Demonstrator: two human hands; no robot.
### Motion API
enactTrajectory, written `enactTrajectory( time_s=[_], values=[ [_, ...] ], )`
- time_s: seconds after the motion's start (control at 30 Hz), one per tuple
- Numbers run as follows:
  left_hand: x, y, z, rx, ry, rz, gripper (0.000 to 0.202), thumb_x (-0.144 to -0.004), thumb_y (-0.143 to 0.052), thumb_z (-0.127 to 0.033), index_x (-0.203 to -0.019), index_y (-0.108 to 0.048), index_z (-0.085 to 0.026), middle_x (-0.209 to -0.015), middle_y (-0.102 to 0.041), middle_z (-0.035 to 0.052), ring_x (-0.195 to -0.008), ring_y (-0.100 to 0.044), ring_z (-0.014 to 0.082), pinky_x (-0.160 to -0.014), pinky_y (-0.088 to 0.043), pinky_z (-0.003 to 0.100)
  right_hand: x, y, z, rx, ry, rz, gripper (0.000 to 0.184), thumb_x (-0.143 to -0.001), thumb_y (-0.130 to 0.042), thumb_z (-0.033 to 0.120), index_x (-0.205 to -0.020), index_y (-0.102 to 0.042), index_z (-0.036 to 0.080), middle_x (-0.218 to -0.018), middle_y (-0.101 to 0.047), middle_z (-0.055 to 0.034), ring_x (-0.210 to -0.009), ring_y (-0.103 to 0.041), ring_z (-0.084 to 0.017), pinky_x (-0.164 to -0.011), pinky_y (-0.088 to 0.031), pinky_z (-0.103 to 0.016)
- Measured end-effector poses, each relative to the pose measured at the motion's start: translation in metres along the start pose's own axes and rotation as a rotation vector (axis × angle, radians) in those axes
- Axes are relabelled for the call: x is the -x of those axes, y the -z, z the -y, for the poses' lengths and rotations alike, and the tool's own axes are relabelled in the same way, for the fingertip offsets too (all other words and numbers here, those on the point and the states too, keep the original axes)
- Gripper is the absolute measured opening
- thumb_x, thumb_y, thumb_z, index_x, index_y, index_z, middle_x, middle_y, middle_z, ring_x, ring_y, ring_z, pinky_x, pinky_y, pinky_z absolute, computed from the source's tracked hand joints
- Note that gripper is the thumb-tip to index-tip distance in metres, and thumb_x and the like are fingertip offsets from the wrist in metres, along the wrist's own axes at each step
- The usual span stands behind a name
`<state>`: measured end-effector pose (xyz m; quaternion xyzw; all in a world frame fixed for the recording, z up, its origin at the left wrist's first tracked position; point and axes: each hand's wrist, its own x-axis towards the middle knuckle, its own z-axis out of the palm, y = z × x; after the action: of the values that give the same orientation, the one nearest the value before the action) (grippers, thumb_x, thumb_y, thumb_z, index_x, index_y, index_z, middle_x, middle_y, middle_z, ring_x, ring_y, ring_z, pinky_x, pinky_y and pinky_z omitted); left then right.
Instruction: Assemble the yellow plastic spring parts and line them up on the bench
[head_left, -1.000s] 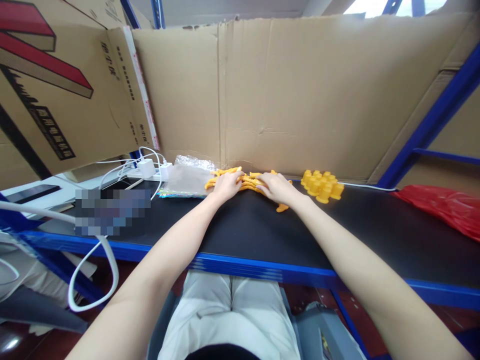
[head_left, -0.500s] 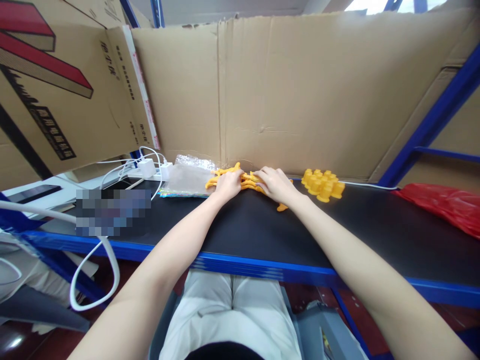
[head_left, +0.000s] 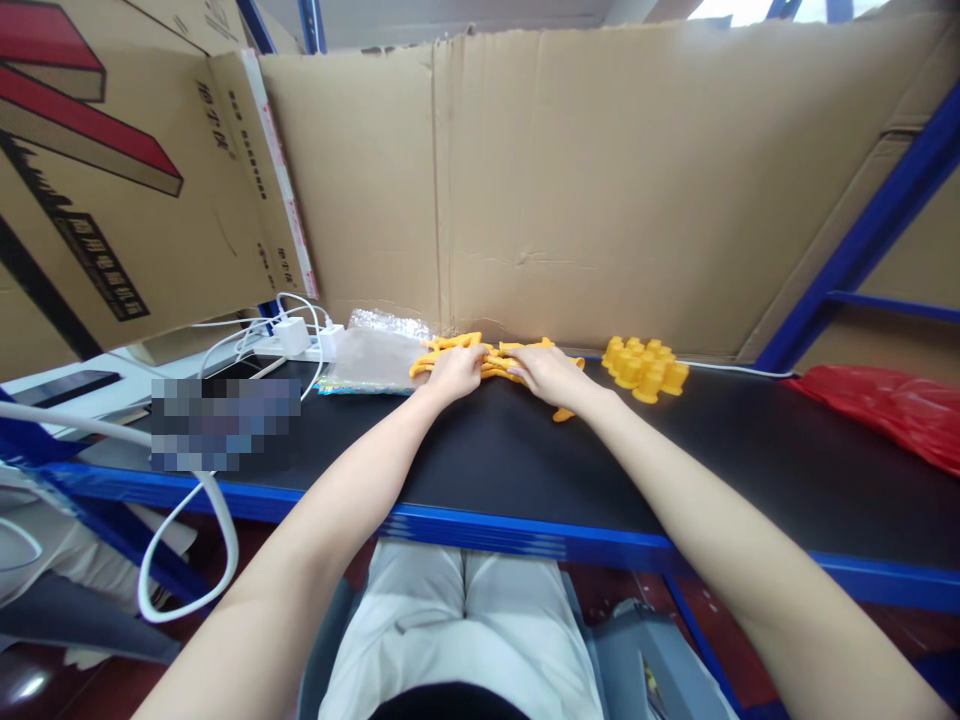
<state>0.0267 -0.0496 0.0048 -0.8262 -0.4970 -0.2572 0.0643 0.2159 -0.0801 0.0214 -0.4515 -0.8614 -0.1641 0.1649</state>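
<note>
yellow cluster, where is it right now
In the head view, the yellow cluster stands on the black tabletop right of centre, between the right hand and the red plastic, in front of the cardboard.

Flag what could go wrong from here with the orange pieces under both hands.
The left ends of the orange pieces overlap the clear plastic packaging in view, so might snag it. One orange tip pokes out below the right hand and could slip loose. Yellow peg-like pieces stand to that hand's right; a sideways swing might knock them.
</note>
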Motion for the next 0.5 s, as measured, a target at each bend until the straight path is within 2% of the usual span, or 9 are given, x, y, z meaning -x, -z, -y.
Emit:
enactTrajectory(
  time_s=[0.23, 0.4, 0.5],
  values=[
    [0.0, 0.001, -0.002, -0.028, 0.011, -0.012, 0.03, -0.085, -0.042, -0.019, -0.107, -0.062, -0.021, -0.096, -0.068, 0.0093, -0.092, -0.063, 0.0243, -0.08, -0.047, 0.034, 0.001, 0.008, 0.006, 0.12, -0.013, -0.003, 0.027, -0.09, -0.045, 0.027, -0.109, -0.055, 0.011, -0.105, -0.059, -0.0145, -0.098, -0.054, -0.026, -0.078, -0.036, -0.036],
    [0.001, 0.0, -0.003, -0.021, -0.009, -0.009, 0.029, -0.086, -0.041, -0.021, -0.106, -0.062, -0.021, -0.095, -0.068, 0.0082, -0.091, -0.063, 0.0226, -0.08, -0.047, 0.033, 0.002, 0.011, 0.008, 0.09, -0.025, 0.009, 0.026, -0.086, -0.049, 0.023, -0.109, -0.052, 0.011, -0.105, -0.06, -0.0135, -0.093, -0.057, -0.025, -0.075, -0.037, -0.034],
    [0.001, 0.0, -0.003, -0.027, 0.006, -0.006, 0.029, -0.085, -0.042, -0.02, -0.107, -0.061, -0.021, -0.096, -0.067, 0.0081, -0.092, -0.063, 0.0221, -0.081, -0.047, 0.032, 0.003, 0.009, 0.009, 0.019, -0.054, 0.019, 0.031, -0.087, -0.048, 0.028, -0.112, -0.05, 0.011, -0.104, -0.063, -0.0138, -0.09, -0.059, -0.025, -0.074, -0.039, -0.032]
  ],
)
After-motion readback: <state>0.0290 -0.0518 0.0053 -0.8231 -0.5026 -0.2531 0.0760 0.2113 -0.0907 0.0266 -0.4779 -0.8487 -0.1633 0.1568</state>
